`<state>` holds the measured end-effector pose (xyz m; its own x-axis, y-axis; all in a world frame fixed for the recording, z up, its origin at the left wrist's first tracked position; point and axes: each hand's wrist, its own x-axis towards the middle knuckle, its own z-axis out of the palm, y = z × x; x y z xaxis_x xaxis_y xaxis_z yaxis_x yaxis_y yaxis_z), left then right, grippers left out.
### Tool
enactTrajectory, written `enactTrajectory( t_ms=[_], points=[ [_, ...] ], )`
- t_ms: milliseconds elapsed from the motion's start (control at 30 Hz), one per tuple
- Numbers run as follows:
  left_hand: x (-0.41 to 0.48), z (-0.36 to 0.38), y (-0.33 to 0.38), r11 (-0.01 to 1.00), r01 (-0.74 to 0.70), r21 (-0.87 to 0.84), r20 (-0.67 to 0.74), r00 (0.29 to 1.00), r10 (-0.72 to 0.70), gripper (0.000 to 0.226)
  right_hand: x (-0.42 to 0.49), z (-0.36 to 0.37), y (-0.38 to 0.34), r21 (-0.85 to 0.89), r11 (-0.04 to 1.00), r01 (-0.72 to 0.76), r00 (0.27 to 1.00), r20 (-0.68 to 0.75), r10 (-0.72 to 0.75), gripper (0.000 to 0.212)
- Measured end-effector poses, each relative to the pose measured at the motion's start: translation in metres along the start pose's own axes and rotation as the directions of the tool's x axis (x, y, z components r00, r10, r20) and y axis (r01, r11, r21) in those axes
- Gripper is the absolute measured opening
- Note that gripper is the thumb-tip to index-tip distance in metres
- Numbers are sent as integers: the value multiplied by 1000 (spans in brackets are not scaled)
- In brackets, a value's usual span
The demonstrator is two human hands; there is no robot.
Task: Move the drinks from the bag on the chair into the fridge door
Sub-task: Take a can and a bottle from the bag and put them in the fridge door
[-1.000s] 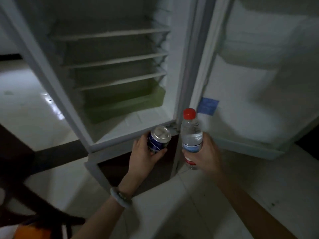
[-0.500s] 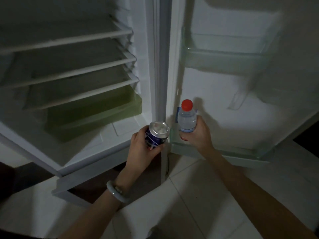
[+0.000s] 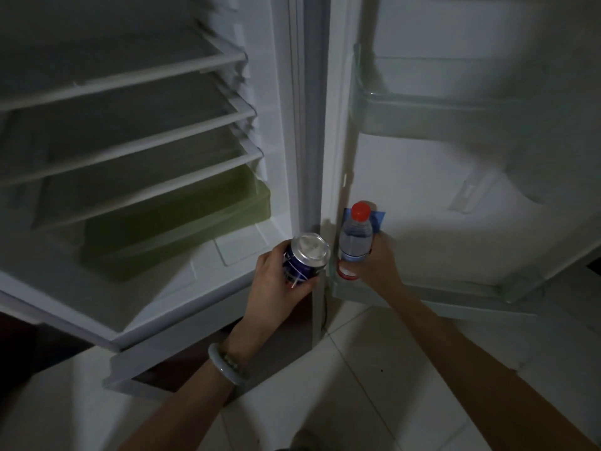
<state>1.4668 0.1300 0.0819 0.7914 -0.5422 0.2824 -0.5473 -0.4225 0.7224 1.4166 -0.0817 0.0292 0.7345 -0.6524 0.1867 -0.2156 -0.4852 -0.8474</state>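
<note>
While the fridge door [image 3: 455, 190] stands swung wide, both drinks are held right at its hinge-side corner. The right hand [image 3: 379, 260] is wrapped around the lower body of a water bottle [image 3: 355, 237] with a red cap — fingers clamped on it, the base apparently just inside the bottom door shelf [image 3: 422, 289] at the hinge end, though whether it already rests on the shelf floor is hidden. The left hand [image 3: 276, 281] is closed around a blue can [image 3: 305, 258], held tilted with its silver top toward the camera, just left of the door's hinge edge and not yet over the shelf.

The bottle looks full, so probably moderately heavy; thin clear plastic gives under a squeeze, and the labelled waist where it is now held seems the sensible place — firm enough, away from the cap. Upright and narrow, it could tip if let go before the base is flat. The can is likely stiff while sealed, smooth and a little slippery; a wrap around its side wall, as now, suits it better than pinching the rim. It should be turned upright before it goes down beside the bottle — the shelf rail is low.
</note>
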Motion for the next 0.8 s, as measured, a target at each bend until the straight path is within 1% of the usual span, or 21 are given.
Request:
enactTrajectory(
  t_ms=[33, 100, 167, 233, 267, 367, 433, 500, 567, 633, 700, 800],
  points=[
    [0, 0, 0, 1000, -6, 0, 9, 1000, 6, 74, 0, -2, -2, -18, 1000, 10, 1000, 18, -9, 34],
    [0, 1, -1, 1000, -19, -7, 24, 1000, 19, 74, 1, -4, -1, -62, 998, 17, 999, 51, -14, 40],
    [-1, 2, 1, 999, -20, -30, 39, 999, 21, 75, 4, -3, 16, -73, 997, -7, 997, 80, 13, 52],
    [0, 3, 4, 998, -19, -66, 50, 998, 22, 75, 2, -8, 25, -111, 994, -13, 998, 67, 21, 68],
    [0, 4, 7, 996, -18, -84, 58, 998, 23, 75, -6, -16, 11, -137, 991, -2, 999, 49, 9, 71],
    [0, 7, 17, 992, 2, -125, 83, 997, 9, 74, -40, -41, -27, -249, 964, 93, 995, -6, -98, 72],
    [-1, 9, 24, 990, -25, -139, 81, 996, 36, 73, -57, -54, -35, -363, 917, 166, 982, -23, -187, 74],
    [-2, 12, 32, 986, -53, -158, 85, 994, 66, 73, -69, -68, -37, -484, 846, 224, 972, 41, -233, 74],
    [-3, 14, 44, 980, -73, -184, 81, 993, 89, 73, -77, -86, -38, -603, 744, 287, 956, 138, -258, 79],
    [-4, 15, 59, 977, -83, -198, 69, 993, 98, 73, -85, -106, -40, -690, 649, 319, 942, 159, -294, 83],
    [-6, 19, 73, 971, -93, -219, 44, 994, 105, 74, -94, -126, -39, -714, 615, 334, 937, 182, -298, 84],
    [-11, 28, 96, 964, -127, -233, -1, 991, 131, 72, -108, -159, -34, -708, 629, 321, 942, 168, -291, 84]
  ],
)
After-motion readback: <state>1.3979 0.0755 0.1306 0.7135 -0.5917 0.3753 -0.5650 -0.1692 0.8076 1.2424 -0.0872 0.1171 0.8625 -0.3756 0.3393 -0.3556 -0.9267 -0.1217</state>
